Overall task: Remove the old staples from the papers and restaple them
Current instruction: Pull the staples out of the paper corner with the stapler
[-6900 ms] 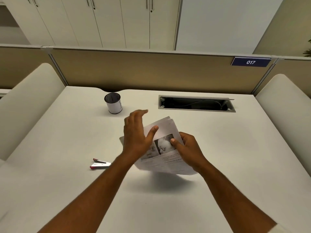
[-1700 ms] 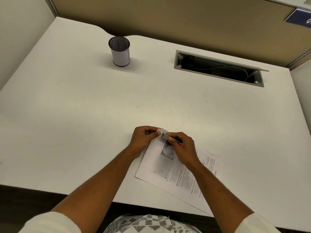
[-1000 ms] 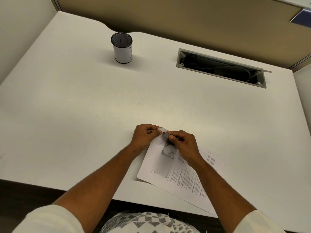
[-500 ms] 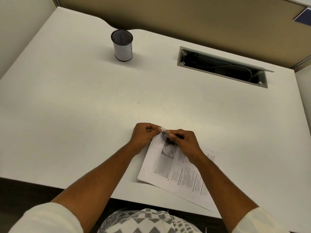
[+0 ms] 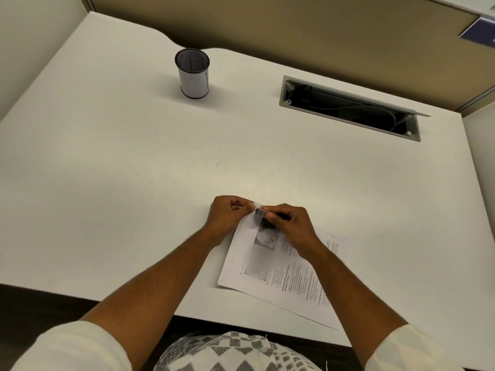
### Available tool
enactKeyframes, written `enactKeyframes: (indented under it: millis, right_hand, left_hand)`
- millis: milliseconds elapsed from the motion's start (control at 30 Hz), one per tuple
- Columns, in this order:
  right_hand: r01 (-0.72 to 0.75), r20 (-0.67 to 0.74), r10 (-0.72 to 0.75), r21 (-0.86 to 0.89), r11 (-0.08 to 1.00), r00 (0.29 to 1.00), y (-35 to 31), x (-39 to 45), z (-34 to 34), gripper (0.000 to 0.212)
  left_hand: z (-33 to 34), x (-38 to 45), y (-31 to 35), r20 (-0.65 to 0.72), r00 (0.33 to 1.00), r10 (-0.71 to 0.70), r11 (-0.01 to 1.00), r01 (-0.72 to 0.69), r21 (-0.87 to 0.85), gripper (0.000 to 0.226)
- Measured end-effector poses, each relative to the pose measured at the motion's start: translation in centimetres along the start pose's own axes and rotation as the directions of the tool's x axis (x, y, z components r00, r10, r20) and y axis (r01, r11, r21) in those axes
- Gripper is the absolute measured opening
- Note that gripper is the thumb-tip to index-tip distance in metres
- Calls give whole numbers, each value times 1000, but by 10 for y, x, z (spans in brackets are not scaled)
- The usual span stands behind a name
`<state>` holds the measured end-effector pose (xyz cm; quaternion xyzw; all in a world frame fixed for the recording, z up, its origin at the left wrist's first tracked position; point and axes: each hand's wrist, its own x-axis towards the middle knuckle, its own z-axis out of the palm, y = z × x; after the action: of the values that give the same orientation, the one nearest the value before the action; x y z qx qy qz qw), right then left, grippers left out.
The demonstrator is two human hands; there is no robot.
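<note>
Still, both hands (image 5: 263, 218) pinch the papers' (image 5: 281, 274) corner.

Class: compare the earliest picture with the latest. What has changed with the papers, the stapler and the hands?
The papers, held in the air before, now lie on the desk. The right hand has picked up the stapler; the left hand pinches the corner. The pen cup stayed put.

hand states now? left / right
Left hand: pinching the corner of the white printed papers.
Right hand: gripping a small metal stapler at that corner.
</note>
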<state>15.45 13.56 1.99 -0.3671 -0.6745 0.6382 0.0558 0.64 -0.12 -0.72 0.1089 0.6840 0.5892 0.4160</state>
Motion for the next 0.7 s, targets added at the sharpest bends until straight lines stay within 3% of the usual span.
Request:
enactKeyframes:
  millis: [133, 333, 533, 700]
  right_hand:
    - [-18, -3, 18, -47, 999, 1000, -6, 2, -4, 19]
    - [101, 17, -100, -261, 960, 995, -10, 2, -4, 20]
    - [147, 9, -153, -336, 930, 988, -6, 0, -1, 19]
    - [266, -14, -297, -408, 874, 955, -5, -8, 4, 15]
  left_hand:
    - [1, -2, 2, 7, 1000, 18, 1000, -18, 0, 7]
    - [2, -4, 5, -17, 1000, 24, 998, -23, 62, 6]
    - [4, -3, 8, -51, 999, 1, 995, 4, 95, 13]
    - [5, -2, 8, -73, 997, -20, 996, 26, 80, 10]
